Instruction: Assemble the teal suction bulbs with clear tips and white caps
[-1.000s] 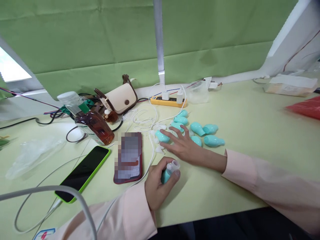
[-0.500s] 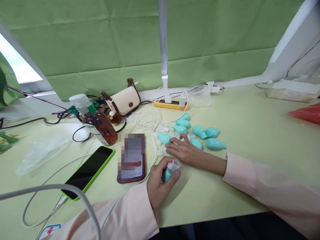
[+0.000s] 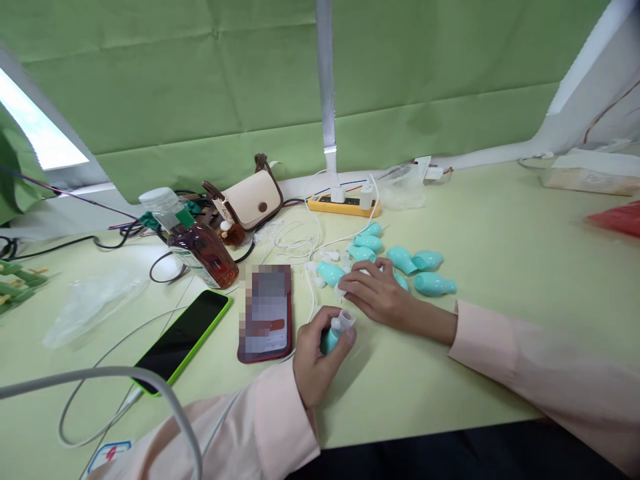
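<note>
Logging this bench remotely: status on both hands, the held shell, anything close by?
Left hand gripping teal shell, translucent fitting uppermost. Right hand low among loose teal shells, near whitish bits. Close by: red-cased phone, left of left hand.

Green cloth (image 3: 425,60) hangs behind pale table (image 3: 510,287) on my feed; grey post (image 3: 326,80) upright, window (image 3: 43,127) bright left.

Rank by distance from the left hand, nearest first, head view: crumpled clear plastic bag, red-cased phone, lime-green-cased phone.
1. Red-cased phone: just left of the left hand, slightly farther back.
2. Lime-green-cased phone: farther left, past the red-cased one.
3. Crumpled clear plastic bag: far left, beyond both phones.
</note>
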`<state>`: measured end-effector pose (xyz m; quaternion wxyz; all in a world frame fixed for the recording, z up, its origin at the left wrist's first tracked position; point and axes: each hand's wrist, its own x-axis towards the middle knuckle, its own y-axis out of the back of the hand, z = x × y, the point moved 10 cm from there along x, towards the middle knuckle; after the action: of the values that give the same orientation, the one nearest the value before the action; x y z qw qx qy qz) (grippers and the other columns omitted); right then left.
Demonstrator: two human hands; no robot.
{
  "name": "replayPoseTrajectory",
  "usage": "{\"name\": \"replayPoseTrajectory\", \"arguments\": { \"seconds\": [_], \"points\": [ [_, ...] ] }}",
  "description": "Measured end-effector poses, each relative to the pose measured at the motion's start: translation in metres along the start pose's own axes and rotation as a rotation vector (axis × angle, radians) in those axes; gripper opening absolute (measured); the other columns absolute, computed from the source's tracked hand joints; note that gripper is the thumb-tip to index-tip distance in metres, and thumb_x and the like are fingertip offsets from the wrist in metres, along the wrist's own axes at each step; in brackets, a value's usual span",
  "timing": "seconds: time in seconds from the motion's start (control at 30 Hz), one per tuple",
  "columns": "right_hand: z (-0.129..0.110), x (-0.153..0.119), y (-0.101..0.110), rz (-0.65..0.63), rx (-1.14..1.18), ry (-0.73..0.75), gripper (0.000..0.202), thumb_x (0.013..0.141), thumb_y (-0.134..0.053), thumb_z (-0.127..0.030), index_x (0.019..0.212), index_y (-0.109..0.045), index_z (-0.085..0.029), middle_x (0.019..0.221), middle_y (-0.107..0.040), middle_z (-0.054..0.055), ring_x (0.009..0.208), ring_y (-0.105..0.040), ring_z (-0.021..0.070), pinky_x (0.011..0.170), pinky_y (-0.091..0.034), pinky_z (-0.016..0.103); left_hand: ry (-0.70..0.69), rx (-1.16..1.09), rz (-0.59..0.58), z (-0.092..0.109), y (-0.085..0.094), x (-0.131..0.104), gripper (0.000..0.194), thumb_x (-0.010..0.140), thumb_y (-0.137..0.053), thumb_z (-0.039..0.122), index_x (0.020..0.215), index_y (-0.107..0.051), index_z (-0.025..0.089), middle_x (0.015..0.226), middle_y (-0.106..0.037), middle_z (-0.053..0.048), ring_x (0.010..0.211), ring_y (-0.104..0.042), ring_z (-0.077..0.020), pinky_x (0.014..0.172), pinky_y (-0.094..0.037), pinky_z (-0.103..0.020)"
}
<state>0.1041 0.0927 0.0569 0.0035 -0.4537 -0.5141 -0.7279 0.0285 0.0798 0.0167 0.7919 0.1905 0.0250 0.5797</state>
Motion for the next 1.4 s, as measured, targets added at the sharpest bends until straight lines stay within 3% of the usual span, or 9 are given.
{"name": "replayPoseTrajectory", "arguments": {
  "seconds": [0.07, 0.13, 0.2, 0.3, 0.43, 0.57, 0.87, 1.03, 1.4],
  "points": [
    [0.01, 0.0, 0.018, 0.102, 0.16, -0.08, 0.013, 0.079, -0.049, -0.016, 0.091, -0.049, -0.019, 0.089, -0.059, 0.003, 0.09, -0.049, 0.0186, 0.075, -0.03, 0.039, -0.013, 0.005, 0.024, 0.001, 0.003, 0.001, 0.016, 0.078, -0.049, 0.032, 0.087, -0.049, 0.018, 0.065, -0.049, 0.003, 0.058, -0.042, -0.0091, 0.057, -0.034, -0.02],
    [0.022, -0.001, 0.028, 0.123, 0.428, -0.18, 0.016, 0.077, -0.052, -0.018, 0.092, -0.05, -0.02, 0.087, -0.058, 0.003, 0.085, -0.051, 0.0154, 0.075, -0.036, 0.035, -0.031, 0.026, 0.034, 0.003, 0.005, 0.002, 0.017, 0.077, -0.051, 0.031, 0.088, -0.052, 0.018, 0.068, -0.052, 0.003, 0.061, -0.044, -0.009, 0.058, -0.035, -0.019],
    [0.032, -0.003, 0.021, 0.027, 0.756, -0.316, 0.02, 0.075, -0.055, -0.02, 0.094, -0.051, -0.02, 0.088, -0.057, 0.003, 0.08, -0.053, 0.0129, 0.072, -0.042, 0.03, -0.051, 0.065, 0.043, 0.005, 0.007, 0.004, 0.017, 0.076, -0.053, 0.03, 0.089, -0.054, 0.018, 0.072, -0.055, 0.002, 0.064, -0.047, -0.0094, 0.06, -0.036, -0.019],
    [0.028, -0.016, -0.003, -0.222, 1.17, -0.509, 0.022, 0.073, -0.057, -0.022, 0.095, -0.056, -0.018, 0.09, -0.058, 0.003, 0.08, -0.055, 0.0122, 0.072, -0.045, 0.028, -0.075, 0.122, 0.031, 0.009, 0.005, 0.006, 0.016, 0.074, -0.055, 0.028, 0.085, -0.057, 0.017, 0.072, -0.057, 0.002, 0.064, -0.049, -0.0099, 0.06, -0.037, -0.018],
    [0.018, -0.029, -0.019, -0.349, 1.408, -0.615, 0.022, 0.072, -0.058, -0.021, 0.094, -0.06, -0.018, 0.091, -0.059, 0.003, 0.085, -0.054, 0.0124, 0.075, -0.044, 0.027, -0.077, 0.171, -0.027, 0.011, -0.002, 0.007, 0.012, 0.074, -0.055, 0.026, 0.079, -0.058, 0.016, 0.07, -0.059, 0.001, 0.062, -0.051, -0.0104, 0.059, -0.039, -0.019],
    [0.013, -0.028, -0.016, -0.388, 1.399, -0.552, 0.023, 0.074, -0.056, -0.022, 0.095, -0.061, -0.017, 0.088, -0.058, 0.004, 0.083, -0.054, 0.0129, 0.072, -0.042, 0.027, -0.1, 0.224, -0.028, 0.013, -0.003, 0.005, 0.012, 0.073, -0.055, 0.025, 0.081, -0.057, 0.016, 0.072, -0.06, 0.001, 0.064, -0.052, -0.0113, 0.061, -0.04, -0.02],
    [0.007, -0.019, -0.001, -0.527, 1.002, -0.336, 0.024, 0.08, -0.048, -0.03, 0.094, -0.062, -0.018, 0.079, -0.059, 0.003, 0.072, -0.052, 0.0112, 0.064, -0.04, 0.024, -0.188, 0.245, -0.039, 0.019, -0.006, 0.002, 0.013, 0.074, -0.055, 0.022, 0.086, -0.059, 0.018, 0.079, -0.063, 0.0, 0.071, -0.056, -0.0116, 0.065, -0.041, -0.021],
    [0.004, -0.021, 0.0, -0.598, 1.002, -0.278, 0.024, 0.08, -0.048, -0.029, 0.096, -0.062, -0.016, 0.077, -0.059, 0.003, 0.069, -0.052, 0.0101, 0.061, -0.039, 0.022, -0.238, 0.376, -0.085, 0.022, -0.013, -0.002, 0.014, 0.077, -0.052, 0.023, 0.087, -0.06, 0.017, 0.062, -0.055, 0.0, 0.058, -0.049, -0.0114, 0.054, -0.037, -0.023],
    [-0.004, -0.023, 0.001, -0.667, 1.008, -0.264, 0.022, 0.078, -0.05, -0.026, 0.091, -0.063, -0.015, 0.071, -0.058, 0.002, 0.063, -0.05, 0.0085, 0.057, -0.038, 0.021, -0.371, 0.558, -0.092, 0.033, -0.02, -0.008, 0.02, 0.077, -0.049, 0.025, 0.09, -0.061, 0.015, 0.06, -0.055, -0.003, 0.054, -0.049, -0.0137, 0.05, -0.038, -0.024]
  ]
}}
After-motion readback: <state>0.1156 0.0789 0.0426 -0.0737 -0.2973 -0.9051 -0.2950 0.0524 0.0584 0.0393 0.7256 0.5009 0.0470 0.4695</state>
